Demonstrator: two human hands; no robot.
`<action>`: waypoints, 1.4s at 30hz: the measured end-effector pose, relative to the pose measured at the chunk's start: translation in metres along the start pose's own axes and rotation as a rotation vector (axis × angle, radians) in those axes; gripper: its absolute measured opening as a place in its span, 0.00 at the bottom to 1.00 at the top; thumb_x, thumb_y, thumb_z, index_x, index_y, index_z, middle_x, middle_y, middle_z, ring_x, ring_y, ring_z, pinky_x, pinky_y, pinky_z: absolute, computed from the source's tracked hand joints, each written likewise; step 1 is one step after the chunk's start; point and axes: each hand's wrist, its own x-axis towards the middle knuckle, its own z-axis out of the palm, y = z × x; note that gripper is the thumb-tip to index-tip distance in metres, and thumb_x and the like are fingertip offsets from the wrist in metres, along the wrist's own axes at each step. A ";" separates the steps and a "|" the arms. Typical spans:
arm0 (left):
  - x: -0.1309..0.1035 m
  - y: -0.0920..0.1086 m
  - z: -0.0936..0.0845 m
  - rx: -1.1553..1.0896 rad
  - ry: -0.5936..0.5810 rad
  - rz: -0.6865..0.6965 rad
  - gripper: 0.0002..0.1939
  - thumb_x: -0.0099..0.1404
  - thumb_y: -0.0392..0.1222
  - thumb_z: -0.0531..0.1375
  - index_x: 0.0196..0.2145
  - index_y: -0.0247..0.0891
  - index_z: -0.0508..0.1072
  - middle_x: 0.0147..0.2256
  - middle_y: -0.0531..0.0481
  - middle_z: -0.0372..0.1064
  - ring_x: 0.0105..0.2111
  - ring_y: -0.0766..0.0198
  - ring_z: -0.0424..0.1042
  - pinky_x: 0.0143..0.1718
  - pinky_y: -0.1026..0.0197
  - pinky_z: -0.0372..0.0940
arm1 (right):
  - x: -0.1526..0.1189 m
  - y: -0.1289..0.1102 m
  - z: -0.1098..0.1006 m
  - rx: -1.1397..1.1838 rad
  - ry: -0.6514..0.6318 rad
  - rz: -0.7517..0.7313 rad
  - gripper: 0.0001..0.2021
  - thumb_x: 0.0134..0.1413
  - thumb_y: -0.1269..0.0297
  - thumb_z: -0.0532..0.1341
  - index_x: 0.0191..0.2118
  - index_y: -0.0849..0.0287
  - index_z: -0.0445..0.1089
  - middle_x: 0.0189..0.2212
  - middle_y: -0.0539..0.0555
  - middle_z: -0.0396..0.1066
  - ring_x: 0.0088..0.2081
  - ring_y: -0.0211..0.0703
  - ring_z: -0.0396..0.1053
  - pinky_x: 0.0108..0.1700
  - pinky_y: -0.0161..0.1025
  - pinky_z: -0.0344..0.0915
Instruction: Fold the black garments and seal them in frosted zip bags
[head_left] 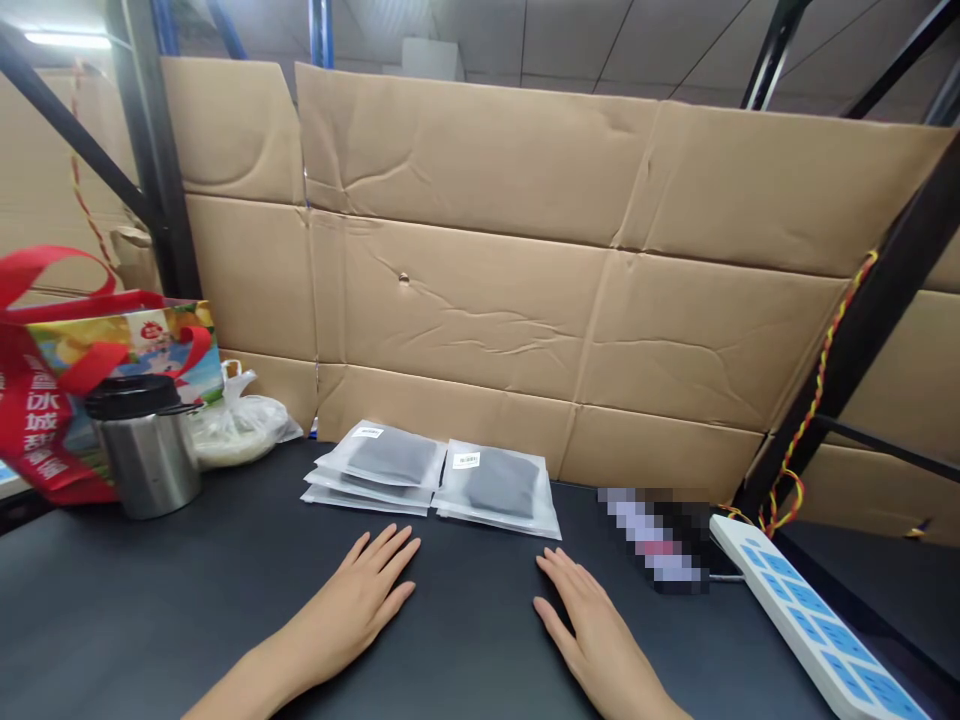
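Note:
My left hand (360, 602) lies palm down on the black table (465, 640), fingers spread and holding nothing. To its right, my right hand (589, 622) also rests flat, with fingers extended and nothing in it. Just beyond my left fingertips is a stack of frosted plastic packets (394, 458) with dark contents and a white label on top. Beside that stack, past the space between my hands, lies another pile of similar packets (499, 486), also labelled. Neither hand touches the packets.
A steel flask (150, 465), a red carry bag (75, 470) and a tied plastic bag (240, 425) stand at the left. A pixelated flat object (656, 540) and a white-blue power strip (817, 620) lie at the right. Cardboard (480, 290) walls the back.

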 end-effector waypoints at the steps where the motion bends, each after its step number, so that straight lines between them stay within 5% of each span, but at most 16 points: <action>1: 0.000 0.000 0.001 -0.005 0.012 0.003 0.23 0.73 0.47 0.48 0.64 0.48 0.54 0.63 0.50 0.54 0.62 0.52 0.53 0.61 0.45 0.53 | 0.000 0.000 0.000 0.001 0.000 0.001 0.27 0.63 0.50 0.47 0.62 0.59 0.58 0.64 0.54 0.52 0.65 0.51 0.48 0.65 0.51 0.48; 21: 0.000 -0.001 0.002 0.018 0.005 0.001 0.23 0.73 0.48 0.47 0.64 0.48 0.54 0.63 0.49 0.54 0.62 0.51 0.53 0.60 0.44 0.54 | 0.000 0.000 0.000 -0.001 0.016 0.000 0.27 0.63 0.50 0.47 0.62 0.57 0.59 0.64 0.53 0.53 0.65 0.51 0.48 0.65 0.50 0.49; 26: 0.001 0.002 0.000 0.003 -0.009 -0.011 0.23 0.73 0.48 0.47 0.63 0.46 0.56 0.63 0.48 0.54 0.62 0.51 0.53 0.60 0.44 0.53 | -0.001 -0.003 0.000 -0.094 0.084 -0.042 0.23 0.64 0.54 0.48 0.58 0.59 0.63 0.59 0.57 0.62 0.60 0.53 0.58 0.61 0.49 0.56; 30: 0.002 0.006 -0.005 -0.022 -0.063 -0.038 0.24 0.73 0.48 0.46 0.63 0.43 0.56 0.63 0.46 0.52 0.63 0.50 0.51 0.60 0.42 0.51 | 0.021 -0.025 -0.001 -0.182 0.216 -0.191 0.16 0.64 0.64 0.46 0.47 0.57 0.69 0.45 0.59 0.71 0.46 0.52 0.69 0.48 0.48 0.65; 36: 0.001 0.009 -0.011 -0.045 -0.087 -0.053 0.24 0.73 0.48 0.45 0.63 0.41 0.57 0.64 0.45 0.51 0.63 0.50 0.50 0.61 0.41 0.50 | 0.085 -0.054 0.014 -0.231 0.394 -0.417 0.17 0.58 0.77 0.49 0.51 0.64 0.65 0.58 0.63 0.61 0.61 0.55 0.55 0.60 0.52 0.54; 42: 0.000 0.009 -0.010 -0.084 -0.024 -0.049 0.22 0.72 0.47 0.49 0.61 0.43 0.59 0.61 0.44 0.57 0.62 0.50 0.54 0.60 0.41 0.52 | 0.100 -0.041 0.024 -0.180 0.461 -0.459 0.14 0.62 0.76 0.46 0.44 0.62 0.66 0.53 0.63 0.67 0.58 0.52 0.62 0.57 0.53 0.61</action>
